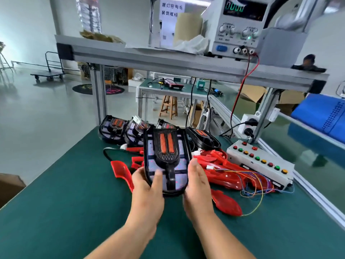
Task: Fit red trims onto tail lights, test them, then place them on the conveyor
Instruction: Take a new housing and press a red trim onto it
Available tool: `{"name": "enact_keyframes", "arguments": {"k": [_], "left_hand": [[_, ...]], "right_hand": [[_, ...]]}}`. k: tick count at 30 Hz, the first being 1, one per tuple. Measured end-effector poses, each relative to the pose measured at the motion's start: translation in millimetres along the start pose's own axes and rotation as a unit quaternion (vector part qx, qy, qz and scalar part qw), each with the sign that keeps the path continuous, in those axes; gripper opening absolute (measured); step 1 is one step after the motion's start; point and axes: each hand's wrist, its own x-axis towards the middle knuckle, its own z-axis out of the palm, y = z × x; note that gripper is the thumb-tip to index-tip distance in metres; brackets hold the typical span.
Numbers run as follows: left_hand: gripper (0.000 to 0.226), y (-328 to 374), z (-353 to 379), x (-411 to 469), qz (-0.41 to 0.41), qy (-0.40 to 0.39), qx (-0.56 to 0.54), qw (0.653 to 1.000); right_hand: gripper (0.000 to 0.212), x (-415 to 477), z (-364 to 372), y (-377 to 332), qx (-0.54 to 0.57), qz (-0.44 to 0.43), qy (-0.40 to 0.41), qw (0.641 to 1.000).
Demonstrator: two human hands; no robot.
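The left hand (147,184) and right hand (197,184) held one tail light (166,152) tilted above the green counter (65,184), near its middle. Each grip was clamped on the light's near end, the left thumb lying across its face and the right thumb against its right edge. Red trims (224,176) lay heaped just right of it, and another trim (121,171) lay to the left. More tail lights (113,129) sat beyond, and a button box (261,161) stood far right.
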Motion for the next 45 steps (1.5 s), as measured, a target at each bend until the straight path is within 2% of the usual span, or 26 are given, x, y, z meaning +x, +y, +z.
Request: {"name": "enact_keyframes", "arguments": {"k": [2,5,7,8,10,12,15,17,20,22,24,28,31,32,34,38,41,45], "left_hand": [[0.031,1,-4,-13,-0.022,-0.071,-0.017,0.997],[0.079,12,-24,8,-0.135,-0.135,-0.195,0.962],[0.086,21,-40,26,-0.217,-0.137,-0.275,0.927],[0.085,23,-47,33,-0.247,-0.142,-0.279,0.917],[0.079,21,-57,40,-0.287,-0.158,-0.207,0.922],[0.075,21,-62,40,-0.275,-0.172,-0.010,0.946],[0.056,23,-69,45,-0.108,-0.074,0.228,0.965],[0.052,26,-71,49,-0.042,-0.035,0.297,0.953],[0.059,23,-73,54,0.022,0.014,0.338,0.941],[0.051,21,-78,66,0.039,0.052,0.305,0.950],[0.048,17,-85,81,0.026,0.051,0.262,0.963],[0.040,15,-89,104,-0.032,-0.021,0.226,0.973],[0.025,31,-81,114,-0.148,-0.073,0.007,0.986],[0.024,39,-79,117,-0.187,-0.084,-0.066,0.977],[0.021,53,-75,125,-0.227,-0.105,-0.142,0.958],[0.019,85,-66,131,-0.218,-0.198,-0.138,0.946],[0.026,112,-55,129,-0.175,-0.277,-0.100,0.940],[0.031,139,-44,128,-0.101,-0.366,-0.088,0.921]], "right_hand": [[0.031,-2,-3,-6,-0.013,0.001,0.031,0.999],[0.033,-4,-19,-23,0.037,0.082,0.013,0.996],[0.034,-5,-35,-38,0.056,0.127,-0.036,0.990],[0.042,-6,-44,-43,0.050,0.142,-0.054,0.987],[0.049,-9,-61,-47,0.021,0.167,-0.071,0.983],[0.042,-14,-75,-49,-0.019,0.186,-0.084,0.979],[0.046,-18,-87,-50,-0.086,0.194,-0.112,0.971],[0.043,-18,-90,-47,-0.107,0.201,-0.124,0.966],[0.035,-16,-92,-42,-0.117,0.209,-0.122,0.963],[0.034,-16,-95,-39,-0.125,0.214,-0.129,0.960],[0.034,-17,-96,-39,-0.144,0.214,-0.140,0.956],[0.035,-18,-95,-40,-0.184,0.205,-0.161,0.948],[0.035,-16,-94,-39,-0.201,0.207,-0.180,0.940],[0.036,-15,-94,-38,-0.203,0.207,-0.185,0.939],[0.037,-16,-94,-37,-0.204,0.204,-0.194,0.938],[0.037,-17,-99,-34,-0.186,0.203,-0.220,0.936],[0.050,-16,-101,-35,-0.202,0.201,-0.237,0.929],[0.030,-15,-101,-39,-0.277,0.198,-0.270,0.901]]}}
